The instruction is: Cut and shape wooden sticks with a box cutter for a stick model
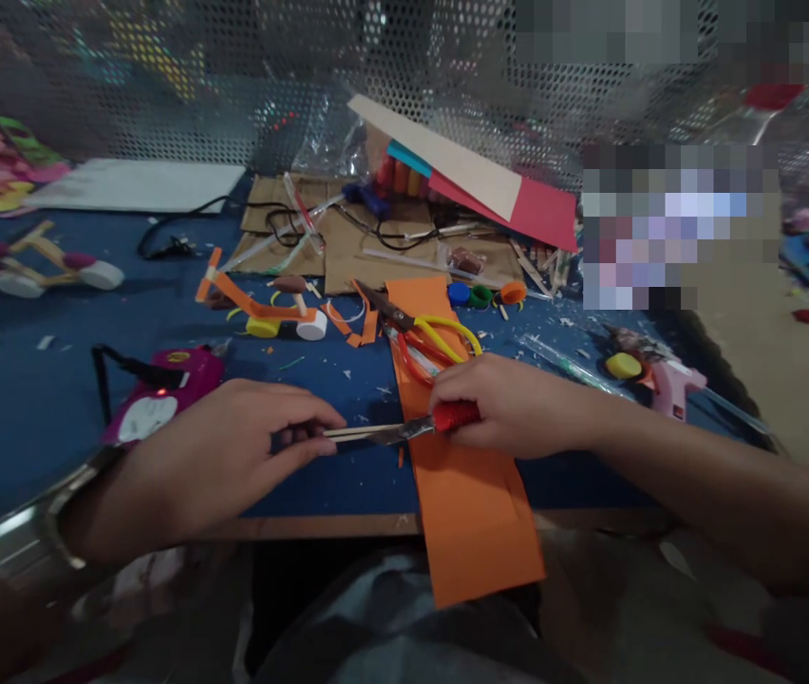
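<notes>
Here, in the head view, the left hand pinched one end of a thin wooden stick over the blue mat, while the right hand was closed around a red-handled cutter, whose blade met the stick just beside the orange paper strip.
</notes>
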`<action>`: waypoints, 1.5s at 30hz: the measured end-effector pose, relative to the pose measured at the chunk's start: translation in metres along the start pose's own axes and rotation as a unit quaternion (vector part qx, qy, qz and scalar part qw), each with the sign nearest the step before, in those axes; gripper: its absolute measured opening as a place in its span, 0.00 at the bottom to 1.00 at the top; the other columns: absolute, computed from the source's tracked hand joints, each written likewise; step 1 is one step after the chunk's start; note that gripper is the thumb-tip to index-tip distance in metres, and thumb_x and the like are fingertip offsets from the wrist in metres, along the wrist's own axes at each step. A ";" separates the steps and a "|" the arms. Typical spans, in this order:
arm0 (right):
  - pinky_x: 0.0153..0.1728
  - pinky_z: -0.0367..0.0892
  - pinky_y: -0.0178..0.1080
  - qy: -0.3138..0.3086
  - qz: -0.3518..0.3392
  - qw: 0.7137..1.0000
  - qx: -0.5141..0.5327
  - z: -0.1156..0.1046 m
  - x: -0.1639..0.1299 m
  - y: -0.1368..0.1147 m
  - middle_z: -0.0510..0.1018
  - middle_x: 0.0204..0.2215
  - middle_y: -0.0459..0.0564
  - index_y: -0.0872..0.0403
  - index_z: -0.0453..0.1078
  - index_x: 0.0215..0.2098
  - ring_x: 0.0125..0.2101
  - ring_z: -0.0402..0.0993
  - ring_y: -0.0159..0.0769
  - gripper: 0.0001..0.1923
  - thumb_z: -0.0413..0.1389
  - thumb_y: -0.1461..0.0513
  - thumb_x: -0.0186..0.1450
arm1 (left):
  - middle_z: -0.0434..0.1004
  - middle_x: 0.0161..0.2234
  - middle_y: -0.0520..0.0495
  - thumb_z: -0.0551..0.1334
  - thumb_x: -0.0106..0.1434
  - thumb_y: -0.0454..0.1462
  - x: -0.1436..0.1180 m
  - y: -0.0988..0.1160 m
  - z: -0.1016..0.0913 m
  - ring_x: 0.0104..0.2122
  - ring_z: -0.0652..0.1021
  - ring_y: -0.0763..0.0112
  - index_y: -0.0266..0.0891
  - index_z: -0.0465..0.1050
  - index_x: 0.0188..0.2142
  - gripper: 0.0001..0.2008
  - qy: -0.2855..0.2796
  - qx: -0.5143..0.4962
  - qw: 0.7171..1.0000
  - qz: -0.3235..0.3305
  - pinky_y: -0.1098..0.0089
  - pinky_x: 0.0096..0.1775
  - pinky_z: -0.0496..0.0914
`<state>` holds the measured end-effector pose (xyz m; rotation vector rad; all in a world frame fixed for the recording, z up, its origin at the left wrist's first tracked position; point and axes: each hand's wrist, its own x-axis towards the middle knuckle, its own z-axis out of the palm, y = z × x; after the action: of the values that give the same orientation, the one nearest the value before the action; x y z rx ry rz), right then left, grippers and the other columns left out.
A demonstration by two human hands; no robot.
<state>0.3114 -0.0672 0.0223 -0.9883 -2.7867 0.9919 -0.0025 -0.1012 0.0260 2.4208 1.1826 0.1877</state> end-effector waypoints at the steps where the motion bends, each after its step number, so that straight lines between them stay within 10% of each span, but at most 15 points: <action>1: 0.38 0.59 0.38 0.000 0.004 1.000 -0.004 0.000 0.001 -0.001 0.76 0.32 0.46 0.54 0.75 0.34 0.34 0.69 0.35 0.02 0.61 0.67 0.64 | 0.90 0.44 0.51 0.59 0.76 0.49 -0.001 -0.001 0.003 0.41 0.86 0.61 0.49 0.85 0.48 0.17 0.011 0.003 1.000 0.002 0.65 0.43 0.76; 13: 0.41 0.61 0.41 0.099 -0.007 0.983 -0.158 0.022 -0.004 -0.002 0.83 0.42 0.51 0.53 0.81 0.44 0.45 0.77 0.44 0.14 0.60 0.71 0.63 | 0.87 0.40 0.46 0.54 0.79 0.43 0.002 -0.007 0.012 0.38 0.85 0.61 0.42 0.87 0.44 0.20 0.036 0.046 0.997 0.056 0.61 0.42 0.75; 45: 0.37 0.61 0.41 0.096 -0.021 0.971 -0.219 0.029 -0.004 0.000 0.83 0.42 0.52 0.55 0.80 0.45 0.43 0.76 0.43 0.13 0.58 0.71 0.66 | 0.87 0.46 0.43 0.55 0.78 0.42 0.004 -0.016 0.016 0.46 0.84 0.55 0.43 0.86 0.49 0.19 0.077 0.081 0.993 0.048 0.56 0.50 0.77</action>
<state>0.3077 -0.0857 0.0000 -0.9895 -2.8985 0.2544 -0.0068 -0.0950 0.0039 2.6488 1.1896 0.3241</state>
